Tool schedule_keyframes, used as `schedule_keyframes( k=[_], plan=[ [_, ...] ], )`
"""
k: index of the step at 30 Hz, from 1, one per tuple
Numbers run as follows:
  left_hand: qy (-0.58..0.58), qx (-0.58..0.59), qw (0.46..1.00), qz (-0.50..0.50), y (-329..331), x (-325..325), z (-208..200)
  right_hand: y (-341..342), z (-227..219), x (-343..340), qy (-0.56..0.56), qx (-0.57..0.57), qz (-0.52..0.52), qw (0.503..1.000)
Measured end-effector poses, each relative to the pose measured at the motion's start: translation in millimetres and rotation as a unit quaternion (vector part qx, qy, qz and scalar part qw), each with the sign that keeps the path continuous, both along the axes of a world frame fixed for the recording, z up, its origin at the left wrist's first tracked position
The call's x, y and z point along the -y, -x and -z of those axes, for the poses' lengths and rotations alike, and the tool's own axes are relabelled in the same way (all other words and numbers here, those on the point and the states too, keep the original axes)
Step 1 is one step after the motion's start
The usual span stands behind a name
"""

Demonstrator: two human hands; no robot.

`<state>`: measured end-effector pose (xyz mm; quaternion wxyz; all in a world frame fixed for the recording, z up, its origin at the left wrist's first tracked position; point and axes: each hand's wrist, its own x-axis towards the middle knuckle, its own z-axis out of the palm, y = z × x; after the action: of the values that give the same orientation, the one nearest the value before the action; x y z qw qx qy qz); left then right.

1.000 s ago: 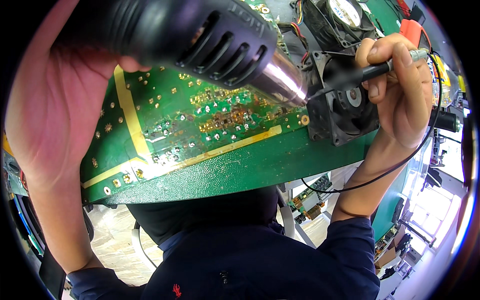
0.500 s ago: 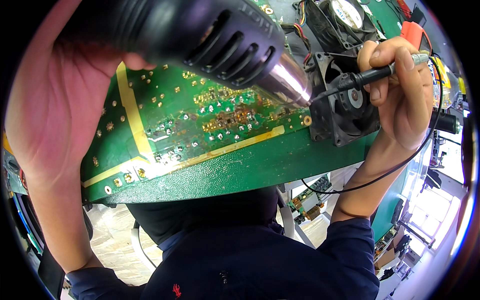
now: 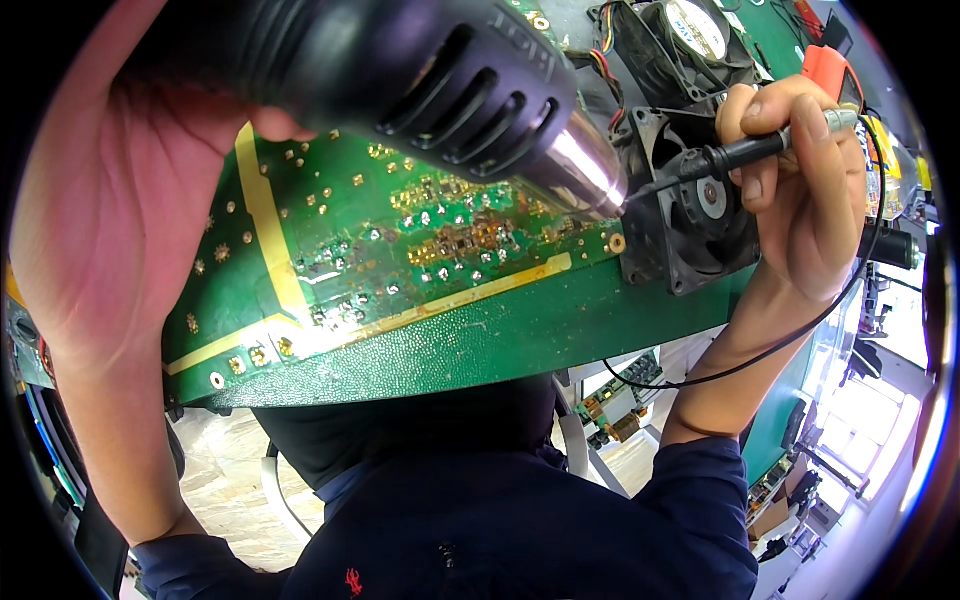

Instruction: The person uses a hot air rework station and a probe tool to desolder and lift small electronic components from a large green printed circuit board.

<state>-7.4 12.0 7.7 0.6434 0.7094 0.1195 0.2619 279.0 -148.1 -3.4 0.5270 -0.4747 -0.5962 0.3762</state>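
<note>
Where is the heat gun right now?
In the head view, the heat gun is upper left, in the left hand, its metal nozzle beside the nearer black fan.

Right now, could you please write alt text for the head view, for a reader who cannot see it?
A person's left hand holds a black heat gun over a green circuit board, while the right hand holds a black pen-shaped tool with its tip close to the gun's metal nozzle. Two black fans sit to the board's right.
</note>
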Motion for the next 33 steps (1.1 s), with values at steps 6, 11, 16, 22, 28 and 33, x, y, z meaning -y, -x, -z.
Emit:
schedule_keyframes(
  k=[6, 11, 16, 22, 28, 33],
  plan=[
    [0.005, 0.001, 1.0, -0.004, -1.0, 1.6, 3.6, 0.6, 1.1, 1.5, -0.002, 0.002, 0.009, 1.0],
    [0.019, 0.007, 1.0, -0.002, -3.3, 3.4, 5.3, 0.9, -1.5, 1.3, -0.006, 0.027, -0.011, 1.0],
    [0.044, 0.017, 0.998, -0.03, -7.3, 12.8, 7.7, 3.4, -0.3, -0.1, -0.004, -0.018, 0.049, 0.999],
    [0.011, 0.014, 1.0, -0.012, -6.7, 9.1, 6.7, -1.7, 0.8, 0.5, -0.002, -0.009, 0.034, 0.999],
    [0.006, 0.008, 1.0, -0.013, -6.7, 9.7, 7.6, -0.5, -0.7, 0.8, 0.002, 0.004, 0.035, 0.999],
    [-0.005, 0.003, 1.0, -0.023, -5.3, 9.1, 8.4, 0.7, -0.5, 1.2, 0.005, -0.003, 0.041, 0.999]
  ],
)
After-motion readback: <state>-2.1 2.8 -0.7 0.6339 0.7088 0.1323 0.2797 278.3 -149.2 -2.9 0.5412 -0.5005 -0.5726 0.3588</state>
